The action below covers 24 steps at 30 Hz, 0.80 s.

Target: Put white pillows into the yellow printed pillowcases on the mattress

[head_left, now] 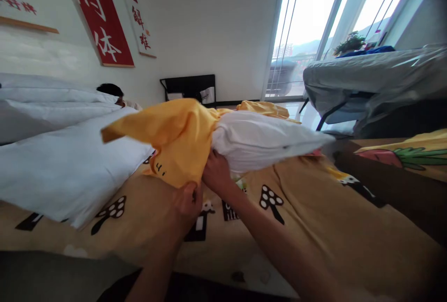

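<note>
1. The left hand pinches the yellow pillowcase at its lower edge, centre frame.
2. The right hand clasps the white pillow, half sheathed, above the bed.

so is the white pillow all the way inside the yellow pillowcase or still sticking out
Partly in. The yellow pillowcase covers only one end; most of the white pillow sticks out bare. The left hand grips the case, and the right hand holds the pillow.

Bare patterned bedsheet lies open right of the hands; white duvet crowds the left.
</note>
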{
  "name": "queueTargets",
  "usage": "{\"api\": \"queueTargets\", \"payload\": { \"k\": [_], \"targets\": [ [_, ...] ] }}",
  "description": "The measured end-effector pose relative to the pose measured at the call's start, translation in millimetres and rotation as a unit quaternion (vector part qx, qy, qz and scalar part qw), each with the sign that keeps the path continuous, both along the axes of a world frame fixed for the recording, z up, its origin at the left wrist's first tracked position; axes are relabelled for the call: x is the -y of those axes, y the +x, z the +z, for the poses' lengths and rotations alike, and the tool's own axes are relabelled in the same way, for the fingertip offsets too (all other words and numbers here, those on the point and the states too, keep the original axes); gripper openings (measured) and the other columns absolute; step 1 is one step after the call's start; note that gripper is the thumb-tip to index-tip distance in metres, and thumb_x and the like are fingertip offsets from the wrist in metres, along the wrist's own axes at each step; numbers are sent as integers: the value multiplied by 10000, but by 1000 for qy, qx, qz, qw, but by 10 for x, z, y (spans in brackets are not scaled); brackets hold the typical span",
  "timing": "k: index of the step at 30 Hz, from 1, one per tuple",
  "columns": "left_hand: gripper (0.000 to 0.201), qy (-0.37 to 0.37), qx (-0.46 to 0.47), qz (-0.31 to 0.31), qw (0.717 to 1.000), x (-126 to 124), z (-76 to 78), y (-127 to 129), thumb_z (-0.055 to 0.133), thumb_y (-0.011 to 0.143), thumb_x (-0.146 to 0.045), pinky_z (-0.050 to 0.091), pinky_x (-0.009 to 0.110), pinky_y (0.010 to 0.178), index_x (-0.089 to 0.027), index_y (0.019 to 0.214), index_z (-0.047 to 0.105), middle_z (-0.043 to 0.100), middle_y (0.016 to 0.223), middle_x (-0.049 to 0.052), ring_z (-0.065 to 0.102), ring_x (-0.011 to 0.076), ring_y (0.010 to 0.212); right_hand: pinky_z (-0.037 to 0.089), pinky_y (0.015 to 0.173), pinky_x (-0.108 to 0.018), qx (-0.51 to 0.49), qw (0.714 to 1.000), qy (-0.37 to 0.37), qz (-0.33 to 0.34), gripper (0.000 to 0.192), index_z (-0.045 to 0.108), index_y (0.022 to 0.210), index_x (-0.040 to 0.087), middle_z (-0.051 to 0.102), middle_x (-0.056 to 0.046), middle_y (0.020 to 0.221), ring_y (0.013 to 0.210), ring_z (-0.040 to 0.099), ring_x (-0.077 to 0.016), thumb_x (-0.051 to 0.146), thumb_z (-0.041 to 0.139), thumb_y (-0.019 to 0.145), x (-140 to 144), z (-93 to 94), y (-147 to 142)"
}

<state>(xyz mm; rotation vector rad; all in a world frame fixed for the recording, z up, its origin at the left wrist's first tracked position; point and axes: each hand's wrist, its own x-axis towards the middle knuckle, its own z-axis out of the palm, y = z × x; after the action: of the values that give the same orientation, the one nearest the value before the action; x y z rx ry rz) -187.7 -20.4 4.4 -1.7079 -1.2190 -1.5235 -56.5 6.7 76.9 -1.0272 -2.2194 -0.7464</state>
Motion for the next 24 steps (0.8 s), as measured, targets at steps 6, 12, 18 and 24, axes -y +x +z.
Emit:
{"api": "queueTargets", "payload": {
  "k": [6,12,18,24],
  "targets": [
    [179,-70,59,96,991,108,-251,-368,392,943,-303,467,283,550,-203,887,529,646,729,77,627,181,647,477,931,-267,69,984,19,162,416,487,1391,242,480,16,1472,1224,499,-147,190,405,987,464,-130,232],
    [221,-135,-19,30,990,230,-473,-477,375,913,-244,441,259,501,-215,733,501,575,574,28,591,154,532,418,1017,-403,-85,984,112,113,355,585,1269,216,634,-77,1265,1292,477,-236,228,572,914,915,-193,742],
    [153,-114,-119,-62,984,548,-289,-430,486,859,-162,497,305,529,-231,724,502,574,606,18,597,175,565,471,806,-407,-154,987,-12,-37,459,611,1130,113,646,-163,1056,936,585,-273,503,556,895,893,-570,727],
    [398,-4,-203,-62,977,1033,546,-501,604,797,-109,532,398,860,-213,1174,531,673,1037,78,642,236,1007,444,703,-324,-44,981,-191,-11,481,527,1312,207,652,-83,1066,909,613,-233,334,604,855,801,-471,535]
  ]
}}
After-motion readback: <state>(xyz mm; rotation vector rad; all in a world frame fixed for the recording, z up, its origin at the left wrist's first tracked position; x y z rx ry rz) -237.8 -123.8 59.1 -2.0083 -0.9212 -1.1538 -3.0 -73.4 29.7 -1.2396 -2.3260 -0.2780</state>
